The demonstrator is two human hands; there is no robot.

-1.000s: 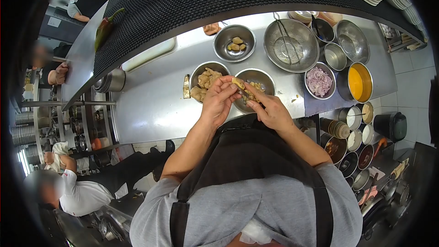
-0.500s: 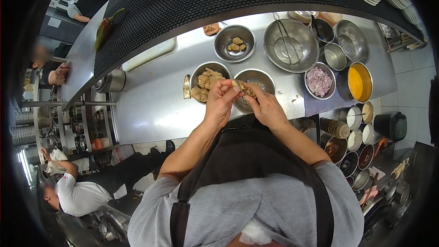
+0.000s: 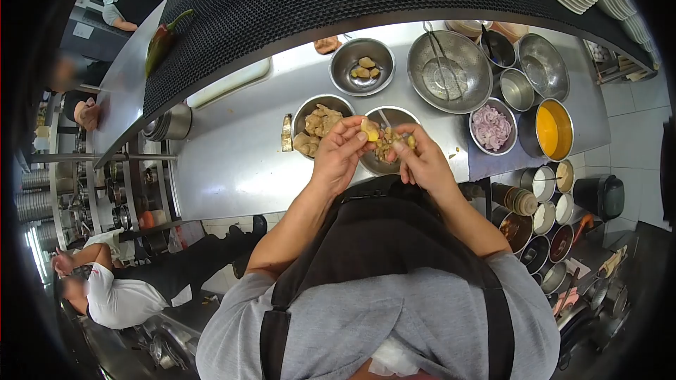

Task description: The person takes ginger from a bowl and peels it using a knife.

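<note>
My left hand (image 3: 339, 153) pinches a piece of ginger (image 3: 370, 131), its pale yellow flesh showing. Close by, my right hand (image 3: 427, 162) is closed around a small knife (image 3: 384, 118); its narrow blade points up and away, and the handle is hidden in my fingers. Beneath both hands stands a steel bowl (image 3: 417, 121) with brownish peelings (image 3: 384, 149) in it. To its left, knobbly unpeeled ginger (image 3: 322, 121) fills another steel bowl (image 3: 298, 114). Several peeled ginger pieces (image 3: 365, 68) lie in a bowl (image 3: 338, 83) farther back.
On the right stand a bowl of sliced onion (image 3: 491, 127), a pot of orange liquid (image 3: 554, 131) and a large steel bowl with a strainer (image 3: 451, 74). A dark shelf (image 3: 296, 24) overhangs the counter's back. A person in white (image 3: 127, 301) is at the left.
My right hand has drawn back to the right, away from the ginger, and the knife blade now shows. The yellow face of the ginger is turned up. The person in white has shifted an arm.
</note>
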